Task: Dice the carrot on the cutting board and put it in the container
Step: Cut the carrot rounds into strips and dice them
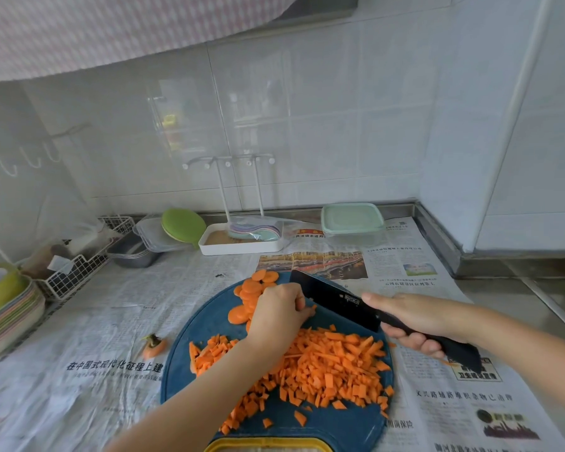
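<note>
The grip of the right hand [418, 321] is clamped round the matt black handle of a knife [336, 305]. The forefinger lies along the top of the broad, dark, rectangular blade, which slants down toward the cutting board [307, 422]. The grip of the left hand [278, 311] is closed as well. Its fingers curl down over the near end of the carrot slices [250, 296], right beside the blade, though what lies under the knuckles is hidden.

As things lie, the dicing looks well past halfway. A wide heap of diced carrot [333, 363] covers the middle and right of the board: small, bright orange bits, mostly squarish, some more like short sticks, uneven in size. An overlapping row of thin round discs at the far edge is not yet cut.

Nothing appears to have gone into a container. The clear box with a pale green lid [353, 223] stands shut at the back of the bench [490, 282], well apart from the board. A yellow-rimmed tub [268, 445] sits just beside the board's near edge, but too little of it shows to tell its contents, or which of the two is meant.

The board is round, deep blue and smooth, likely plastic. It rests on thin, creased newspaper [111, 321]. A trimmed carrot top [154, 347] lies on the paper to its left.
</note>
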Demonstrator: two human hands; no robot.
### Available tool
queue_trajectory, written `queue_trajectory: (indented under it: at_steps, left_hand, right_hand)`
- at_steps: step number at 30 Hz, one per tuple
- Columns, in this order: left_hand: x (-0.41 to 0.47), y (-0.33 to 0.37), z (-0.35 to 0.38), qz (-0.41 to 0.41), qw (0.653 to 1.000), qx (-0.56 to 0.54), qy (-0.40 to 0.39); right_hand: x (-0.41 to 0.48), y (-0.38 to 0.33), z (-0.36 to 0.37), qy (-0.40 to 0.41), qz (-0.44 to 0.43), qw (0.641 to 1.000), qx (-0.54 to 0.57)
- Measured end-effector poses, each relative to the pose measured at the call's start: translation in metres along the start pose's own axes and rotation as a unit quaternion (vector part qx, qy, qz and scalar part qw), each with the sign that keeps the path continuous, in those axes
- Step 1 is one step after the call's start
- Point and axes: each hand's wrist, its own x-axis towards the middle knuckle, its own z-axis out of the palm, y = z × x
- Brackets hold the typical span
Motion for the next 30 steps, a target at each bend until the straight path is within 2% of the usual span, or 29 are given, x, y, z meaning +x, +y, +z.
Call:
queue_trajectory:
  at_steps: [6,11,15,17,20,23,28,30]
  left_hand:
    - [0.001,0.0,0.001,0.004,1.0,0.002,-0.008]
    - [0.01,0.005,-0.005,-0.028,0.997,0.039,-0.053]
    - [0.002,0.012,-0.012,0.006,0.993,0.062,-0.101]
    - [-0.003,0.008,-0.02,0.01,0.993,0.034,-0.114]
    - [-0.008,-0.005,-0.039,-0.017,0.996,-0.02,-0.084]
    - [-0.006,-0.027,-0.063,-0.058,0.996,-0.053,-0.05]
    - [0.013,-0.074,-0.083,-0.121,0.989,-0.062,-0.062]
    - [0.021,-0.084,-0.081,-0.109,0.991,-0.046,-0.068]
  right_hand:
    - [-0.003,-0.005,0.0,-0.028,0.029,0.999,-0.03]
    - [0.006,-0.013,0.009,0.017,0.031,0.996,-0.078]
    - [0.001,-0.009,0.007,0.013,0.009,1.0,-0.019]
    - [0.0,-0.005,0.001,0.043,-0.017,0.999,0.005]
    - [0.009,-0.005,-0.004,0.138,-0.043,0.986,-0.077]
    - [0.016,-0.004,-0.003,0.178,-0.035,0.966,-0.186]
    - [0.001,0.001,0.005,0.136,-0.048,0.959,-0.243]
    - [-0.007,0.004,0.009,0.11,-0.054,0.958,-0.258]
